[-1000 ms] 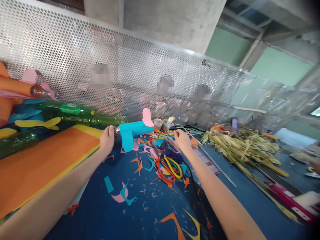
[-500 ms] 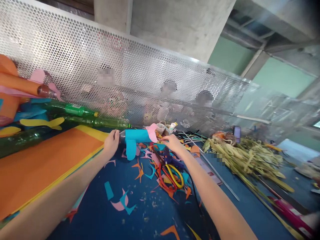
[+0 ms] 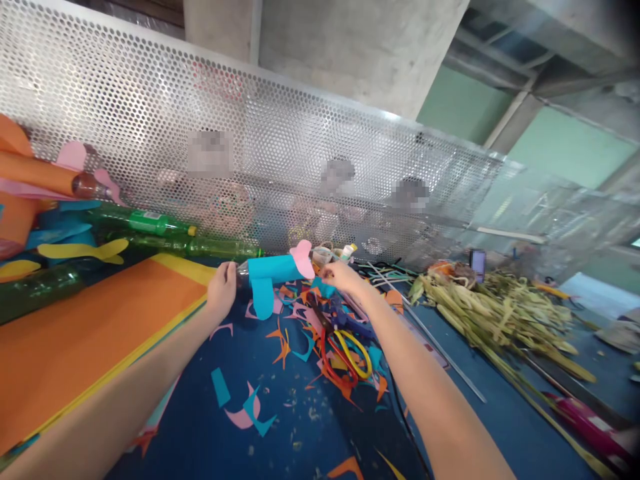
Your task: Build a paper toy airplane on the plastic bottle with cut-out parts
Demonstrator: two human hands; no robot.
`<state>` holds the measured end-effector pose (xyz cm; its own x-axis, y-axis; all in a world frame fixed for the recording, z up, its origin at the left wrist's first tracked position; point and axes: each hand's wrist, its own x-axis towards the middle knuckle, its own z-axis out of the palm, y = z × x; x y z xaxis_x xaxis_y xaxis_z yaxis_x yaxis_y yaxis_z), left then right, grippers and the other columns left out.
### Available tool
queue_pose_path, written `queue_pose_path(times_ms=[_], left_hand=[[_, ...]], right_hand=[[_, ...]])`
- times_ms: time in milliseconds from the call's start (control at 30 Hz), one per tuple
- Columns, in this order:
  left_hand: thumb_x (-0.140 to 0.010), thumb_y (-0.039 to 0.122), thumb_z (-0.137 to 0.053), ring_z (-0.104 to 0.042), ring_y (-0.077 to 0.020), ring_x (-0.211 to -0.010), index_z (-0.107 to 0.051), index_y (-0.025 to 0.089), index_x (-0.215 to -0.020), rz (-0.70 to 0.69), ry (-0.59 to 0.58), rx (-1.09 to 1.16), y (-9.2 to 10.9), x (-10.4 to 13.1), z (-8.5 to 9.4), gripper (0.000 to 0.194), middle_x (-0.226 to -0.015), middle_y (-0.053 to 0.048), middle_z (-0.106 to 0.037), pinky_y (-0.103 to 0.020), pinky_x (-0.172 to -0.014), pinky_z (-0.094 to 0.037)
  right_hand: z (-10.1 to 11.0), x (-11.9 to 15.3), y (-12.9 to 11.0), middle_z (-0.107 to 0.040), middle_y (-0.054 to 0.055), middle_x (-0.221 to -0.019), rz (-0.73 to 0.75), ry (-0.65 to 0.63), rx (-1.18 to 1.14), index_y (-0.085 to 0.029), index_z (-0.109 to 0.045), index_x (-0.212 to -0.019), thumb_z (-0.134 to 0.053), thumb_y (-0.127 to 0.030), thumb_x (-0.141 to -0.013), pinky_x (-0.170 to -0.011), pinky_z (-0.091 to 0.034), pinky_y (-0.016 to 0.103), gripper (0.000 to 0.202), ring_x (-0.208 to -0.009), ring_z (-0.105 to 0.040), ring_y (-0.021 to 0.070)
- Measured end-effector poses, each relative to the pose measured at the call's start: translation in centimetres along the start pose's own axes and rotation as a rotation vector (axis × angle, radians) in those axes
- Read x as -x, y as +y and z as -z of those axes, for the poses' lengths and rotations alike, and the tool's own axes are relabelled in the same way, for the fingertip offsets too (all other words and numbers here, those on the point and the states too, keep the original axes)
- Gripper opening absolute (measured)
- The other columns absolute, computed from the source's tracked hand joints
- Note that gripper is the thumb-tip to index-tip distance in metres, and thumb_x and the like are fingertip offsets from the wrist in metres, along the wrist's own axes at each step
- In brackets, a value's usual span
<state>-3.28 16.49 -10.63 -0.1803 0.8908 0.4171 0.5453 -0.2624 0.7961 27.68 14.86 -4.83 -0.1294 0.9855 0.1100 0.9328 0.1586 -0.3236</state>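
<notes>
Clasping a tubular, blue-paper-wrapped plastic bottle (image 3: 273,268) is the left hand (image 3: 221,289); beside the bottle's lobed pink fin (image 3: 303,259) is the curled right hand (image 3: 342,275), grip impossible to tell.

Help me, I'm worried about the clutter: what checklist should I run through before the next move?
1. Left hand gripping the transparent plastic bottle wrapped in bright-blue paper: ok.
2. Curved pink paper piece firmly stuck at the bottle's end: cannot tell.
3. Right hand holding nothing: cannot tell.
4. Red and yellow looped scissor handles outside both hands: ok.
5. Dark-blue tabletop free of cut coloured-paper scraps: not ok.
</notes>
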Motion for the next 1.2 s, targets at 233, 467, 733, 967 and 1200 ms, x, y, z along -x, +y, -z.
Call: queue_pose_path(times_ms=[233, 467, 733, 967, 1200], left_hand=[[-0.091, 0.037, -0.029, -0.061, -0.0252, -0.092, -0.060, 0.019, -0.100, 0.021, 0.021, -0.002, -0.2, -0.1, 0.0, 0.037, -0.095, -0.008, -0.067, -0.032, -0.075, -0.045], [-0.089, 0.036, -0.032, -0.062, -0.0245, -0.080, -0.061, 0.018, -0.097, -0.001, -0.053, -0.011, -0.5, -0.2, -0.4, 0.035, -0.084, -0.008, -0.067, -0.031, -0.068, -0.045], [-0.087, 0.030, -0.037, -0.062, -0.0236, -0.090, -0.065, 0.021, -0.096, -0.110, -0.250, -0.109, -0.3, 0.3, -0.7, 0.031, -0.097, -0.006, -0.069, -0.030, -0.076, -0.045], [-0.088, 0.029, -0.038, -0.062, -0.0207, -0.089, -0.061, 0.021, -0.105, -0.190, -0.315, -0.036, -0.2, 0.6, -0.9, 0.030, -0.098, -0.005, -0.068, -0.029, -0.078, -0.046], [-0.089, 0.029, -0.036, -0.063, -0.0194, -0.077, -0.057, 0.020, -0.110, -0.192, -0.269, -0.002, -0.2, 0.9, -0.5, 0.031, -0.086, -0.004, -0.067, -0.028, -0.068, -0.047]], right_hand=[[3.7, 0.9, 1.8, -0.063, 0.005, -0.091, -0.103, 0.459, -0.462, -0.016, -0.057, -0.092, -0.056, -0.034, -0.082, -0.079, -0.049, 0.033, 0.020, -0.087, -0.060, 0.0171], [1.5, 7.1, -2.5, -0.063, 0.001, -0.074, -0.131, 0.255, -0.879, -0.018, -0.057, -0.087, -0.066, -0.046, -0.068, -0.063, -0.050, 0.028, 0.035, -0.064, -0.061, 0.0141], [-5.0, 15.3, -8.5, -0.062, -0.003, -0.070, -0.103, -0.048, -0.842, -0.022, -0.050, -0.085, -0.062, -0.031, -0.076, -0.059, -0.044, 0.023, 0.017, -0.062, -0.059, 0.0122], [-6.4, 16.3, -9.0, -0.065, 0.002, -0.082, 0.012, -0.001, -0.641, -0.021, -0.057, -0.087, -0.051, -0.025, -0.083, -0.071, -0.049, 0.027, 0.008, -0.080, -0.063, 0.0167], [-6.7, 16.9, -9.6, -0.066, 0.001, -0.082, 0.126, 0.046, -0.464, -0.025, -0.060, -0.088, -0.048, -0.023, -0.085, -0.066, -0.050, 0.030, 0.012, -0.072, -0.063, 0.0183]])
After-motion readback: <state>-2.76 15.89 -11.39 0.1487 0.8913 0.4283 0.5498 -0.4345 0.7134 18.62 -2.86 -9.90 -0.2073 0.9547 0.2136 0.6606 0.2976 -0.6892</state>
